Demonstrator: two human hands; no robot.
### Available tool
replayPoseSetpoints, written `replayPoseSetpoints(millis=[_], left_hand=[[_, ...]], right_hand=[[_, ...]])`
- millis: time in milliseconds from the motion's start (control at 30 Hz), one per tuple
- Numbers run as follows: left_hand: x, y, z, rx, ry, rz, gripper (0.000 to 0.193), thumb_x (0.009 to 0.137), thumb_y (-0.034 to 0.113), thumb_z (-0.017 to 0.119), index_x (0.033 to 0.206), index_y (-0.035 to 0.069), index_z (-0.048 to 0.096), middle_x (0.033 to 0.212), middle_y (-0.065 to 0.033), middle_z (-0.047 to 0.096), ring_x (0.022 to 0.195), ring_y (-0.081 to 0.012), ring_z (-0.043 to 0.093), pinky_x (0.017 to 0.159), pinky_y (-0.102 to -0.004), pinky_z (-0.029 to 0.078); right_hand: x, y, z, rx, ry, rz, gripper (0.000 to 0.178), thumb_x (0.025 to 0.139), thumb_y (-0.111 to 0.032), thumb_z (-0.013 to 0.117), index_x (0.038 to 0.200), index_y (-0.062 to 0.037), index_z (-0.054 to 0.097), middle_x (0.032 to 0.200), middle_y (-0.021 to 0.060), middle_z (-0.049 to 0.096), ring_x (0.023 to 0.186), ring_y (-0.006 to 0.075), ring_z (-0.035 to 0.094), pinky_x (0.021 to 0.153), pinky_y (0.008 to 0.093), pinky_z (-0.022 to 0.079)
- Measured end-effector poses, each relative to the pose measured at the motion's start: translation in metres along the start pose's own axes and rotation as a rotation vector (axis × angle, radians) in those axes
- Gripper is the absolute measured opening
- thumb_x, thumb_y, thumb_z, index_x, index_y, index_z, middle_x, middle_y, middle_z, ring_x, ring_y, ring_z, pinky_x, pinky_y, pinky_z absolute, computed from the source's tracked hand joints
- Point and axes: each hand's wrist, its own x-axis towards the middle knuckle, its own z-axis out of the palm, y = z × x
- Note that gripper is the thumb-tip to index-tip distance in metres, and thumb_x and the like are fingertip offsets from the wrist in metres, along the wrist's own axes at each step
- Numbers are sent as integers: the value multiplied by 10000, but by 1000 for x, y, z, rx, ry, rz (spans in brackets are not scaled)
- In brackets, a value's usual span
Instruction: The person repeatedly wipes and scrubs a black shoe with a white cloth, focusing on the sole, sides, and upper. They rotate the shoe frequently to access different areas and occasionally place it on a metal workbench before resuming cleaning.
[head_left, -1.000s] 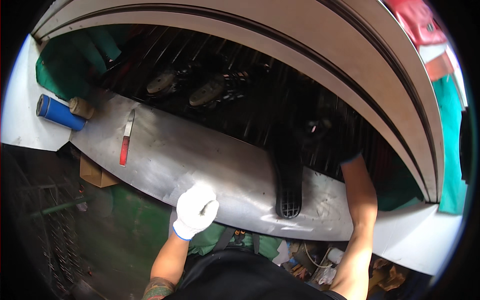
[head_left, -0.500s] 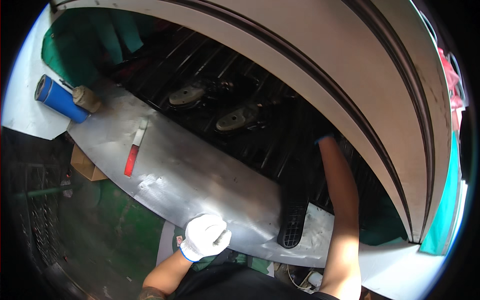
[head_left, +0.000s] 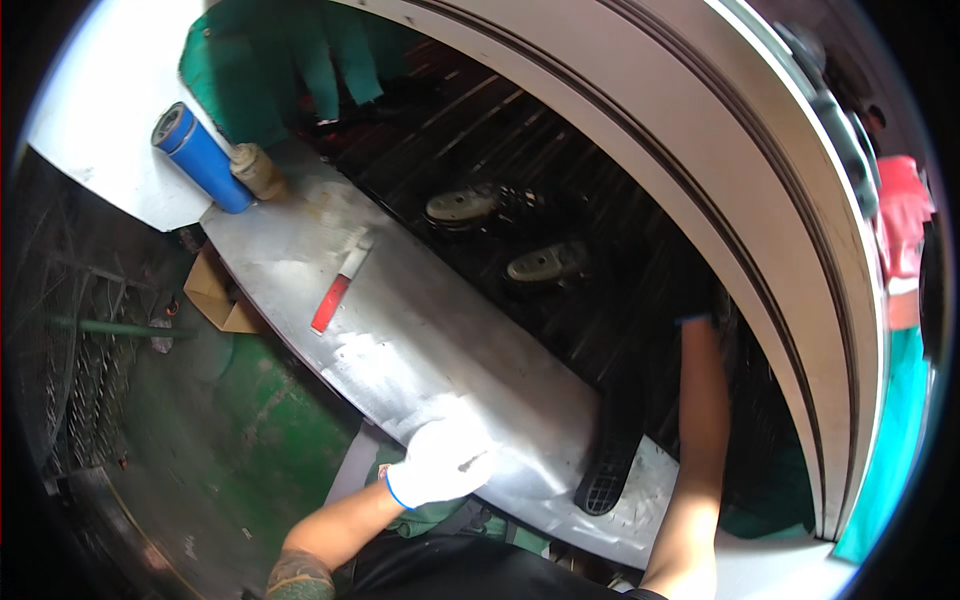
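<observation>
A marker [head_left: 338, 285] lies on the metal sheet [head_left: 400, 340], a canister [head_left: 200, 158] seemingly at its far-left end.

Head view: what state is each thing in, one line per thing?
Left hand: white-gloved, pressed flat on the metal sheet's near edge.
Right hand: reaching into the dark machine interior, grip hidden.
Metal sheet: lying flat, shiny, smudged.
Red-handled tool: lying loose on the sheet.
Blue cylinder: lying on its side at the sheet's far end.
</observation>
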Motion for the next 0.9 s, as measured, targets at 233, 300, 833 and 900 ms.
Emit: replayPoseSetpoints(millis=[233,300,833,900], left_hand=[[97,-39,-7,142,-5,-215,610,812,88,722,1398,94,555,1257,-194,640,1027,-414,684,973,-472,562],[144,-53,-4,262,-60,-242,737,831,129,697,1529,115,461,1546,-204,476,1253,-450,605,1076,-488,511],[85,-7,2,-1521,-281,-655,859,816,199,786,1565,8,411,1405,-224,617,1263,-454,618,966,-686,548],[39,12,-3,-1674,-415,-583,889,826,274,836,1579,64,414,1506,-205,547,1385,-464,522,1002,-761,488]], right_hand=[[-264,84,-150,105,175,71,418,976,-88,665,1357,54,564,1187,185,707,1011,245,708,871,366,597],[-350,94,-194,80,229,151,404,984,-87,660,1350,56,568,1180,188,711,1002,244,711,861,364,600],[-298,32,-163,-490,-215,-168,432,1031,-217,596,1441,-78,596,1453,218,585,1345,382,551,1127,472,427],[-265,42,-142,-610,-321,-72,449,1068,-239,556,1487,-78,553,1527,216,533,1434,379,490,1201,477,377]])
